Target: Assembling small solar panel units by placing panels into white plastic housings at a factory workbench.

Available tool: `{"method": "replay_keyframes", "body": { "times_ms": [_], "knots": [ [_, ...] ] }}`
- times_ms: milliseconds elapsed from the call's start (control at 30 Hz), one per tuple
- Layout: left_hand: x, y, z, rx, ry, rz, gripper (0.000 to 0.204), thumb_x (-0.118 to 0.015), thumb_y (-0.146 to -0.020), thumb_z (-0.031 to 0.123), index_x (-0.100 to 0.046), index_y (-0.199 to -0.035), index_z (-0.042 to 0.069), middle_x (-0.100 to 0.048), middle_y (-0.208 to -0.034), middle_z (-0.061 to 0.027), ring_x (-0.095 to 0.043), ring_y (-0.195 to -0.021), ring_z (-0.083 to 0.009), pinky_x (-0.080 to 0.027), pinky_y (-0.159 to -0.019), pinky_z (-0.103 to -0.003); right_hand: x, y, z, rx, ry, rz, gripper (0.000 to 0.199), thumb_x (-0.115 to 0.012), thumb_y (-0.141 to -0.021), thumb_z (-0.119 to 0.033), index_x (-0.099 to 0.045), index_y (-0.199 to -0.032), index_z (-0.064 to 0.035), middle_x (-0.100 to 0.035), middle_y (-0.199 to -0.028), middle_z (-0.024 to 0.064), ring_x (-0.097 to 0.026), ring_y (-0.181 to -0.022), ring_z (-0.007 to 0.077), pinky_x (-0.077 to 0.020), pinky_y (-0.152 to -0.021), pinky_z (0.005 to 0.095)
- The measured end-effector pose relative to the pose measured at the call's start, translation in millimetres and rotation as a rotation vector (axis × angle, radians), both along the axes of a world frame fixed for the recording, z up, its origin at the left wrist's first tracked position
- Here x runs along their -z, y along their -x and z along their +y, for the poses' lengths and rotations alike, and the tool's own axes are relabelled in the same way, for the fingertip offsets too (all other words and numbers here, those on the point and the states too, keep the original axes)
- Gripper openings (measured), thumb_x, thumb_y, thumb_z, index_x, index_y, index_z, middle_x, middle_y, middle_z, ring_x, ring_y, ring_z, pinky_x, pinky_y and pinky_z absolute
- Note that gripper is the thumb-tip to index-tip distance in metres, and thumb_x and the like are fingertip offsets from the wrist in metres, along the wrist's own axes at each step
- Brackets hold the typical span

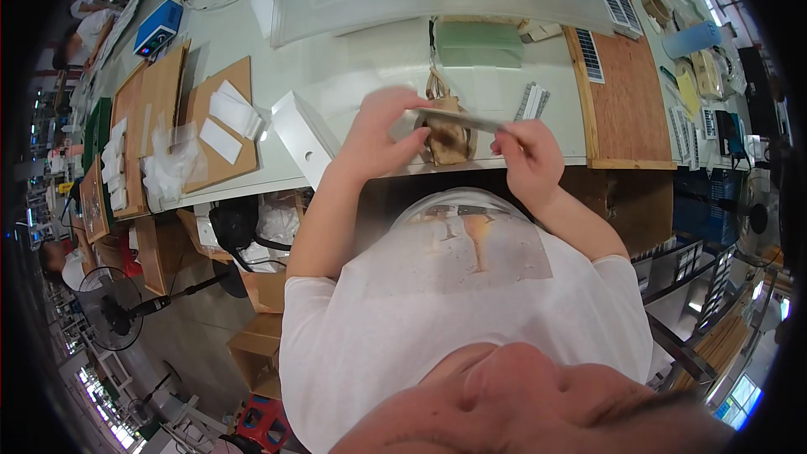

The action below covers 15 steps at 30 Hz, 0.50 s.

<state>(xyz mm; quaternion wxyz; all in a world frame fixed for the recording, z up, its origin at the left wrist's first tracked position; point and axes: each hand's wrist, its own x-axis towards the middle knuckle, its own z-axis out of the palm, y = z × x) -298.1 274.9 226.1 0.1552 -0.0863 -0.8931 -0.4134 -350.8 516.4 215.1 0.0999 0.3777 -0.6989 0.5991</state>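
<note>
A thin, flat greyish strip (465,118) spans the space between my two hands, above the near edge of the table. My left hand (382,130) is a little blurred; its fingers and thumb close about the strip's left end. The right end is pinched between the thumb and fingers of my right hand (534,160). Below the strip, at the table edge, stands a brown, tape-covered fixture (450,150) with a dark patch, partly hidden by the strip and my left thumb. What the strip is made of cannot be made out.
Left of my hands lies a long white box (303,139), beyond it cardboard (197,170) with white sheets. A translucent panel (445,13) overhangs the back. Behind the fixture is a green mat (479,44); right are striped strips (532,102) and a wooden board (626,109).
</note>
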Motion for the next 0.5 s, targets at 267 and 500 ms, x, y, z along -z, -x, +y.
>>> {"method": "replay_keyframes", "body": {
  "times_ms": [267, 500],
  "knots": [
    [31, -38, 4, -0.259, -0.891, -0.559, 0.029, -0.070, -0.083, 0.004, -0.057, -0.109, 0.000, -0.065, -0.095, -0.0044, -0.061, -0.082, -0.0085, -0.049, -0.073, -0.021, 25, 7, -5, -0.062, 0.172, -1.227, 0.014, -0.065, -0.088, -0.007, -0.061, -0.099, 0.0010, -0.065, -0.081, 0.0055, -0.062, -0.065, 0.0106, -0.0474, -0.052, 0.0214],
    [34, -52, 8, -0.226, -1.283, -0.605, 0.023, -0.067, -0.084, 0.004, -0.057, -0.105, 0.001, -0.066, -0.092, -0.0075, -0.064, -0.076, -0.0113, -0.056, -0.063, -0.026, 25, 11, 10, -0.367, 0.419, -1.476, 0.019, -0.054, -0.095, -0.012, -0.061, -0.106, 0.0013, -0.066, -0.088, 0.0082, -0.064, -0.068, 0.0154, -0.0497, -0.053, 0.0244]
  ]
}}
